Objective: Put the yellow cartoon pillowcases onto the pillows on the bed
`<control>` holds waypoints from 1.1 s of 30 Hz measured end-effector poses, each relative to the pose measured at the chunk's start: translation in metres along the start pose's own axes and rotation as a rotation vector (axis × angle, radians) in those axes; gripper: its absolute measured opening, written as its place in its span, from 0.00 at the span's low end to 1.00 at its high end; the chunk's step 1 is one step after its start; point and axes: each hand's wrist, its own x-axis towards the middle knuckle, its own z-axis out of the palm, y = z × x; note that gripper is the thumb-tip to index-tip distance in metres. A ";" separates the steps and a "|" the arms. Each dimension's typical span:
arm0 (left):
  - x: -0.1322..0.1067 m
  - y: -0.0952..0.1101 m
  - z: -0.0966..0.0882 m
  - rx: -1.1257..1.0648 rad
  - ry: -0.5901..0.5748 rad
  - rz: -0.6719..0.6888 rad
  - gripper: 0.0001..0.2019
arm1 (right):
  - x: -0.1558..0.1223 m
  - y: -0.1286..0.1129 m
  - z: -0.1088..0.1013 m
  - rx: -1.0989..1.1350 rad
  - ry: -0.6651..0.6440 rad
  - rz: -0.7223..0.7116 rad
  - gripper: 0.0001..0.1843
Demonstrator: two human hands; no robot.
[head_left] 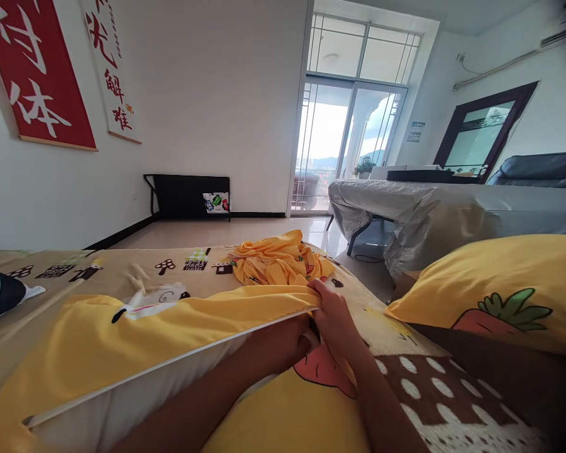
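Observation:
A yellow pillowcase [170, 327] with a carrot print lies close in front of me, its long edge gaping. White material, a pillow or a lining [165, 387], shows inside the opening. My left hand [299, 343] reaches into the gap near the right corner; its fingers are curled, and what they hold is hidden. Right beside it, my right hand [334, 314] is closed on the pillowcase's edge at that corner. Just beyond both hands, crumpled yellow fabric [278, 261] rests on the beige printed blanket [146, 267].
A plump yellow pillow with a carrot print [509, 283] sits at the right. Behind it stands a table under plastic sheeting [434, 207]. A black folded panel [183, 195] leans against the far wall. At the left edge lies a black-and-white item [4, 289].

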 end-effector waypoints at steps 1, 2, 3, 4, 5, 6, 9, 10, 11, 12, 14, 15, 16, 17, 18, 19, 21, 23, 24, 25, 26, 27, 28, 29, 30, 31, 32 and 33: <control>0.000 0.000 0.000 -0.001 0.006 0.000 0.14 | 0.001 0.001 -0.001 -0.027 0.002 0.001 0.18; 0.001 -0.001 0.000 0.000 0.013 0.002 0.15 | 0.001 0.003 -0.001 -0.053 0.001 -0.001 0.18; 0.001 -0.001 0.000 0.000 0.020 0.006 0.16 | 0.002 0.005 -0.002 -0.075 -0.005 -0.005 0.18; 0.001 -0.001 -0.001 0.001 0.024 0.012 0.17 | 0.003 0.006 -0.002 -0.093 -0.016 -0.006 0.18; 0.001 -0.001 -0.001 0.004 0.027 0.018 0.19 | 0.003 0.008 -0.003 -0.107 -0.028 -0.002 0.17; 0.002 -0.002 -0.001 0.011 0.029 0.023 0.19 | 0.003 0.009 -0.002 -0.119 -0.035 0.005 0.17; 0.002 -0.005 0.002 0.084 0.029 0.034 0.15 | 0.003 0.011 0.000 -0.132 -0.027 0.019 0.17; 0.003 -0.007 0.003 0.139 0.031 0.048 0.13 | 0.003 0.011 0.000 -0.128 -0.011 0.012 0.18; 0.003 -0.008 0.004 0.219 0.034 0.090 0.12 | 0.003 0.010 0.001 -0.119 0.011 -0.002 0.18; 0.003 -0.010 0.006 0.311 0.039 0.157 0.11 | 0.003 0.009 0.001 -0.104 0.035 -0.027 0.19; 0.002 -0.012 0.008 0.478 0.047 0.325 0.11 | 0.002 0.006 0.000 -0.047 0.069 -0.100 0.20; 0.001 -0.012 0.009 0.543 0.050 0.416 0.12 | 0.002 0.005 -0.001 -0.010 0.071 -0.131 0.20; 0.001 -0.012 0.009 0.585 0.061 0.493 0.12 | 0.001 0.003 -0.003 0.027 0.064 -0.148 0.21; 0.000 -0.012 0.010 0.606 0.080 0.536 0.12 | 0.001 0.002 -0.004 0.060 0.050 -0.149 0.21; -0.001 -0.012 0.010 0.612 0.109 0.543 0.11 | 0.000 0.001 -0.005 0.084 0.035 -0.137 0.21; -0.001 -0.011 0.011 0.615 0.142 0.533 0.10 | 0.000 0.000 -0.005 0.094 0.022 -0.117 0.21; -0.002 -0.011 0.013 0.606 0.189 0.465 0.10 | -0.001 0.000 -0.005 0.080 0.001 -0.079 0.23; -0.002 -0.012 0.016 0.612 0.218 0.404 0.12 | -0.002 0.001 -0.004 0.018 -0.009 -0.045 0.24; -0.001 -0.014 0.018 0.622 0.226 0.395 0.14 | -0.002 0.001 -0.004 -0.024 -0.011 -0.026 0.24; -0.001 -0.015 0.020 0.631 0.236 0.393 0.14 | -0.002 0.001 -0.003 -0.067 -0.014 -0.009 0.24; -0.001 -0.017 0.022 0.633 0.247 0.397 0.14 | -0.003 0.000 -0.003 -0.108 -0.019 0.008 0.24; -0.001 -0.018 0.023 0.629 0.255 0.406 0.13 | -0.003 0.000 -0.003 -0.143 -0.027 0.023 0.24; -0.002 -0.019 0.024 0.622 0.257 0.420 0.12 | -0.003 -0.001 -0.003 -0.172 -0.039 0.036 0.23; -0.002 -0.019 0.024 0.616 0.257 0.435 0.11 | -0.004 -0.001 -0.004 -0.194 -0.054 0.046 0.22; -0.002 -0.019 0.024 0.607 0.255 0.442 0.10 | -0.004 -0.002 -0.004 -0.209 -0.071 0.055 0.21; -0.003 -0.019 0.023 0.596 0.248 0.441 0.10 | -0.004 -0.002 -0.005 -0.220 -0.088 0.061 0.20; -0.003 -0.018 0.022 0.584 0.238 0.433 0.11 | -0.004 -0.002 -0.005 -0.227 -0.105 0.063 0.20; -0.003 -0.017 0.022 0.570 0.229 0.419 0.11 | -0.004 -0.002 -0.006 -0.233 -0.119 0.062 0.19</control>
